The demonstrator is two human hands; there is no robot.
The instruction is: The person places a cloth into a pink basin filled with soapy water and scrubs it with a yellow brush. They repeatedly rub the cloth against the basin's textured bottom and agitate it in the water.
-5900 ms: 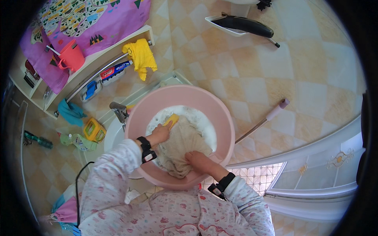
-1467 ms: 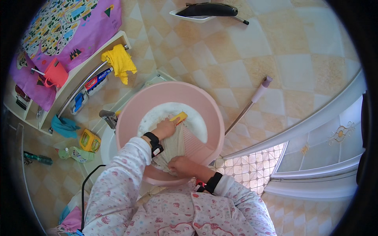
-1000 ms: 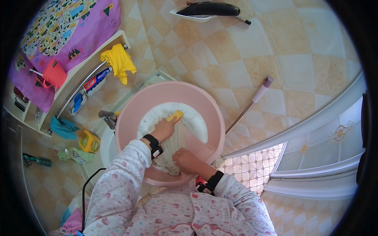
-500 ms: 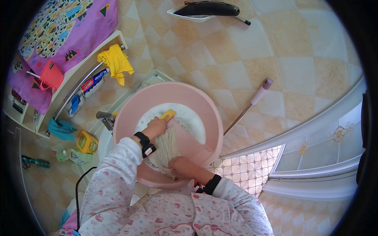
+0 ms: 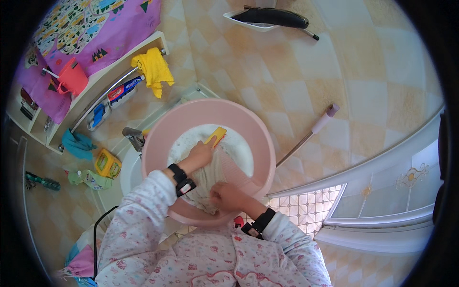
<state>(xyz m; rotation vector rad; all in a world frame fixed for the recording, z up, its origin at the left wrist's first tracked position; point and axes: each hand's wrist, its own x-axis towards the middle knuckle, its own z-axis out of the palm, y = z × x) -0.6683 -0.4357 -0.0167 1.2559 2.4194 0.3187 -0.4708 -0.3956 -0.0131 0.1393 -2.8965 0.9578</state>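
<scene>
A wide pink basin holds white soapy water. A ribbed pink washboard leans inside it, and a wet, pale beige cloth is spread over the board. My left hand is closed around a yellow scrubbing brush at the cloth's far end. My right hand grips the near part of the same cloth, close to the basin's front wall; its fingertips are partly hidden.
Left of the basin are a metal faucet, a yellow bottle, a green bottle and a shelf with a red mug. A yellow cloth hangs from the rail. A pole leans behind the basin's right side.
My left hand has pushed the brush farther up and slightly right over the cloth. My right hand has shifted a little away from me, still on the cloth. The whole view has tilted slightly.
</scene>
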